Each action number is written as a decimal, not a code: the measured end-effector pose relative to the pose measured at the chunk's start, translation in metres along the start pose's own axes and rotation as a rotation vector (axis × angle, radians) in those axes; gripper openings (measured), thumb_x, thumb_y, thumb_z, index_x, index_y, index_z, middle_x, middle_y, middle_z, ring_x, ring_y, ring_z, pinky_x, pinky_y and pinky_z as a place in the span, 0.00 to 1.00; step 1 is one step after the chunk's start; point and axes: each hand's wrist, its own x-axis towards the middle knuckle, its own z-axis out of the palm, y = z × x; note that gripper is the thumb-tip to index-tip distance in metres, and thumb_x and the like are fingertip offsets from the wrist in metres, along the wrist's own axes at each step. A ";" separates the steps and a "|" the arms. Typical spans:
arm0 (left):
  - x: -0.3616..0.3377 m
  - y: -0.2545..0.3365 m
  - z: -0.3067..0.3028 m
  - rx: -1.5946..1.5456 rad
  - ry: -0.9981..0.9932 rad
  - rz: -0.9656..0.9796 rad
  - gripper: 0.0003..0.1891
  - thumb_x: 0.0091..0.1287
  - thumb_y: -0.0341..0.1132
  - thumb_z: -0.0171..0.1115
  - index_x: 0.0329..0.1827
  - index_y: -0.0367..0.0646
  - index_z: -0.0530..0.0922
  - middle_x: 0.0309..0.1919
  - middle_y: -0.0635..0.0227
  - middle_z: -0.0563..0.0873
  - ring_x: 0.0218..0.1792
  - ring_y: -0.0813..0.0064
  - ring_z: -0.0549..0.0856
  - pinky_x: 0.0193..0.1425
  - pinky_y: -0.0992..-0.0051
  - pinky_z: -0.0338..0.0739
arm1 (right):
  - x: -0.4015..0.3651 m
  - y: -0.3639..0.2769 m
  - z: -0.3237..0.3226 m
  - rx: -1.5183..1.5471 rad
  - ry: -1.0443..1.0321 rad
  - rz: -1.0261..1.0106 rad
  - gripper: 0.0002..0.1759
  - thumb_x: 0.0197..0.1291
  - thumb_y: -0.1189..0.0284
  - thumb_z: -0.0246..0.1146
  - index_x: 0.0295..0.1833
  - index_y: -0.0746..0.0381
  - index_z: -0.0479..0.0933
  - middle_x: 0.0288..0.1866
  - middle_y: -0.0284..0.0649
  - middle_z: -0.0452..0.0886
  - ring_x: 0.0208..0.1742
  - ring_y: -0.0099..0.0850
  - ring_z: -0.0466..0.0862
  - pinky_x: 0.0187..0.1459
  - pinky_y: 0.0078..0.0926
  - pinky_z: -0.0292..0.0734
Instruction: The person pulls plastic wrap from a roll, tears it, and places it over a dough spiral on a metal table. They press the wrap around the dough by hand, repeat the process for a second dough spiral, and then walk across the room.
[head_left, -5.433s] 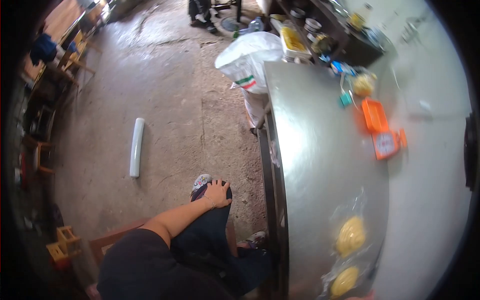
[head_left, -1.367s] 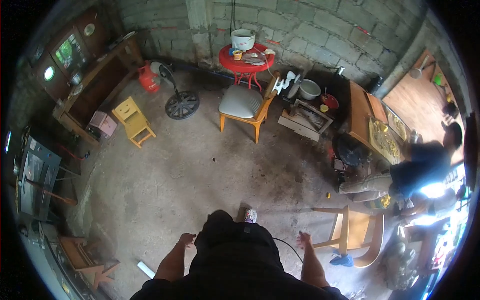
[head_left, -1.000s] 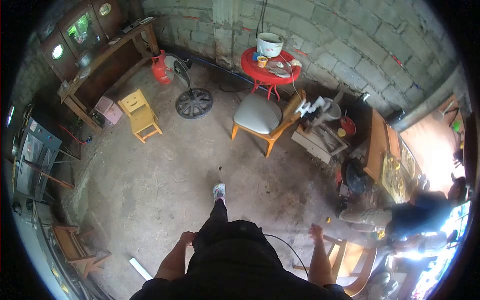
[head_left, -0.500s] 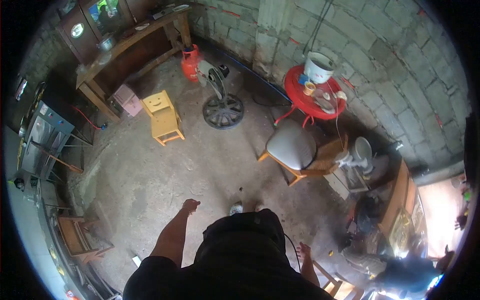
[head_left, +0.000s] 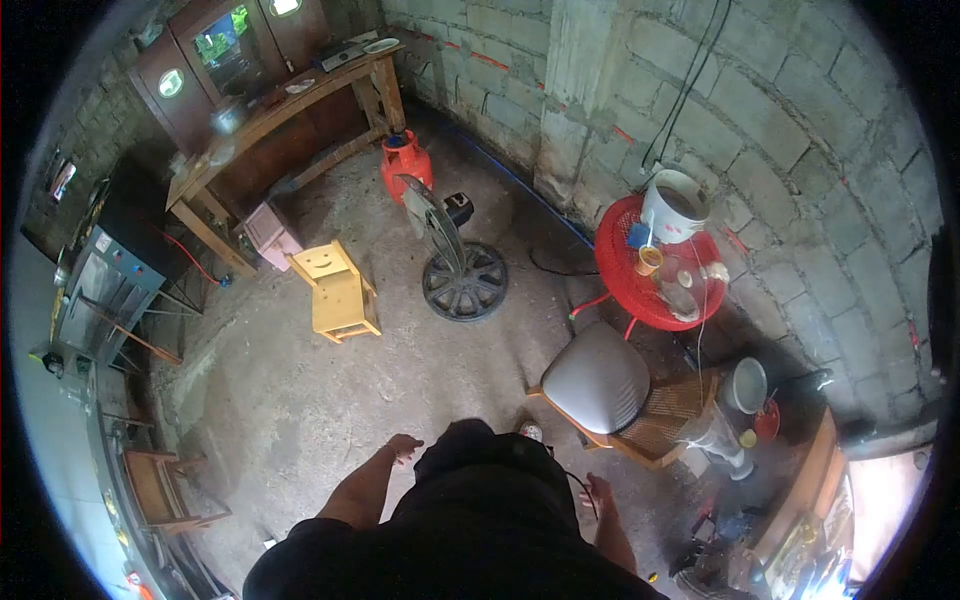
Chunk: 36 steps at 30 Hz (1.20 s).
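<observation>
My left hand [head_left: 403, 447] hangs beside my body over the concrete floor, empty, with its fingers loosely apart. On the other side, my right hand [head_left: 598, 493] hangs low, fingers partly spread and holding nothing I can see. A thin black cord [head_left: 578, 484] runs from my clothing close to that hand. Nearest to my right hand is a wooden chair with a grey padded seat [head_left: 596, 380], lying tipped over. Ahead of me stand a small yellow chair [head_left: 340, 298] with a smiling cut-out and a pedestal fan [head_left: 465, 282] with a round black base.
A red round table [head_left: 625, 260] bears a white bucket [head_left: 676, 207] and small containers. Farther off are a red gas cylinder [head_left: 405, 165], a pink crate [head_left: 272, 236] and a wooden workbench [head_left: 290, 100]. A metal oven [head_left: 115, 280] stands at left; a wooden chair [head_left: 165, 490] is lower left.
My view has moved forward, so the chairs, fan and red table sit lower and nearer. Both hands have swung slightly with my body; they stay empty.
</observation>
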 end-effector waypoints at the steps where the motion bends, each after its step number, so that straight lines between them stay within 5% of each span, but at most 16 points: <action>1: 0.021 -0.008 -0.014 0.142 -0.010 0.126 0.20 0.81 0.52 0.64 0.69 0.55 0.82 0.58 0.64 0.91 0.49 0.60 0.94 0.42 0.46 0.92 | 0.004 -0.015 0.001 -0.041 0.006 -0.053 0.30 0.81 0.47 0.64 0.67 0.64 0.80 0.57 0.47 0.89 0.43 0.45 0.91 0.39 0.46 0.89; 2: 0.030 -0.010 -0.021 0.279 -0.026 0.256 0.20 0.81 0.50 0.65 0.70 0.56 0.82 0.57 0.63 0.91 0.50 0.60 0.94 0.42 0.46 0.92 | 0.020 -0.024 0.002 0.115 0.030 -0.020 0.32 0.76 0.42 0.66 0.69 0.57 0.80 0.56 0.45 0.91 0.47 0.44 0.93 0.50 0.54 0.87; 3: 0.029 0.013 -0.028 -0.280 0.063 -0.084 0.19 0.81 0.42 0.61 0.73 0.65 0.79 0.57 0.63 0.90 0.53 0.59 0.94 0.44 0.46 0.92 | 0.019 -0.040 -0.003 0.087 0.040 0.007 0.32 0.76 0.42 0.66 0.69 0.56 0.80 0.56 0.44 0.91 0.48 0.44 0.93 0.50 0.55 0.87; 6: 0.049 0.050 -0.080 0.030 -0.008 0.149 0.18 0.79 0.41 0.63 0.70 0.64 0.81 0.54 0.64 0.90 0.50 0.60 0.93 0.44 0.45 0.91 | 0.060 -0.072 -0.012 0.075 0.085 0.005 0.33 0.74 0.41 0.67 0.70 0.54 0.80 0.55 0.43 0.90 0.50 0.45 0.92 0.50 0.58 0.85; 9: 0.109 0.071 -0.161 -0.031 -0.111 0.122 0.15 0.79 0.45 0.65 0.66 0.62 0.84 0.51 0.66 0.90 0.46 0.58 0.92 0.45 0.39 0.89 | 0.162 -0.005 -0.045 1.207 -0.879 -0.043 0.26 0.74 0.40 0.67 0.63 0.45 0.83 0.48 0.31 0.88 0.43 0.36 0.89 0.36 0.53 0.82; 10: 0.128 0.086 -0.190 -0.174 -0.114 0.034 0.15 0.79 0.47 0.66 0.65 0.62 0.84 0.50 0.67 0.89 0.46 0.58 0.92 0.44 0.36 0.87 | 0.145 -0.017 -0.025 0.786 -0.326 -0.215 0.23 0.73 0.43 0.68 0.59 0.49 0.83 0.44 0.30 0.87 0.39 0.31 0.87 0.32 0.43 0.80; 11: 0.138 0.094 -0.204 -0.305 -0.127 -0.067 0.15 0.79 0.49 0.67 0.64 0.62 0.85 0.48 0.68 0.89 0.45 0.58 0.91 0.44 0.34 0.86 | 0.126 -0.031 -0.005 0.242 0.188 -0.106 0.22 0.73 0.46 0.69 0.54 0.52 0.82 0.40 0.30 0.86 0.35 0.26 0.86 0.28 0.34 0.78; 13: 0.153 0.101 -0.255 -0.379 -0.117 0.216 0.18 0.77 0.53 0.69 0.66 0.63 0.83 0.46 0.70 0.89 0.44 0.58 0.91 0.42 0.35 0.84 | 0.020 -0.100 0.030 0.407 0.208 0.163 0.27 0.73 0.43 0.71 0.64 0.49 0.82 0.45 0.34 0.87 0.42 0.32 0.86 0.49 0.42 0.84; 17: 0.160 0.169 -0.339 -0.426 0.059 0.178 0.23 0.75 0.53 0.72 0.68 0.56 0.84 0.45 0.68 0.90 0.41 0.63 0.91 0.41 0.50 0.86 | -0.042 -0.107 0.102 0.316 0.358 0.141 0.30 0.73 0.43 0.70 0.63 0.58 0.84 0.51 0.41 0.91 0.44 0.37 0.89 0.41 0.46 0.85; 20: 0.166 0.192 -0.370 -0.319 0.123 0.213 0.25 0.74 0.54 0.72 0.70 0.55 0.82 0.46 0.66 0.90 0.43 0.62 0.91 0.44 0.51 0.86 | -0.050 -0.085 0.127 0.256 0.377 0.153 0.33 0.74 0.44 0.70 0.63 0.64 0.84 0.51 0.47 0.91 0.41 0.39 0.91 0.39 0.47 0.86; 24: 0.188 0.197 -0.389 -0.325 0.066 0.166 0.22 0.75 0.51 0.70 0.68 0.58 0.82 0.50 0.67 0.89 0.46 0.56 0.90 0.50 0.42 0.83 | -0.072 -0.067 0.150 0.393 0.360 0.231 0.34 0.74 0.43 0.71 0.67 0.61 0.83 0.54 0.46 0.91 0.44 0.42 0.91 0.44 0.48 0.85; 27: 0.221 0.201 -0.400 -0.318 -0.186 -0.029 0.29 0.77 0.60 0.68 0.71 0.50 0.80 0.64 0.59 0.88 0.64 0.50 0.87 0.65 0.38 0.82 | -0.105 -0.095 0.164 0.552 0.481 0.321 0.35 0.74 0.43 0.70 0.71 0.60 0.80 0.58 0.47 0.89 0.51 0.43 0.90 0.50 0.52 0.84; 28: 0.215 0.202 -0.395 -0.268 -0.160 -0.028 0.31 0.77 0.60 0.68 0.72 0.49 0.79 0.66 0.58 0.87 0.66 0.50 0.86 0.67 0.37 0.81 | -0.105 -0.085 0.167 0.611 0.470 0.314 0.38 0.74 0.42 0.69 0.76 0.59 0.77 0.65 0.49 0.87 0.56 0.46 0.89 0.57 0.57 0.82; 31: 0.176 0.209 -0.365 -0.068 -0.133 -0.015 0.33 0.78 0.62 0.67 0.76 0.49 0.77 0.71 0.57 0.85 0.70 0.50 0.84 0.70 0.37 0.80 | -0.114 -0.078 0.189 0.726 0.534 0.258 0.37 0.75 0.42 0.68 0.75 0.59 0.77 0.66 0.51 0.86 0.56 0.48 0.89 0.60 0.58 0.81; 32: 0.169 0.214 -0.366 0.003 -0.136 -0.009 0.34 0.78 0.63 0.67 0.77 0.49 0.77 0.73 0.57 0.84 0.72 0.50 0.84 0.71 0.37 0.80 | -0.107 -0.064 0.198 0.748 0.559 0.247 0.36 0.74 0.43 0.70 0.73 0.57 0.79 0.57 0.47 0.89 0.48 0.47 0.90 0.55 0.58 0.83; 36: 0.162 0.212 -0.386 -0.098 -0.089 0.004 0.37 0.79 0.64 0.65 0.79 0.48 0.74 0.78 0.58 0.80 0.74 0.49 0.82 0.73 0.37 0.78 | -0.112 -0.054 0.237 0.766 0.506 0.307 0.36 0.75 0.43 0.68 0.75 0.59 0.78 0.63 0.51 0.87 0.55 0.51 0.90 0.60 0.62 0.82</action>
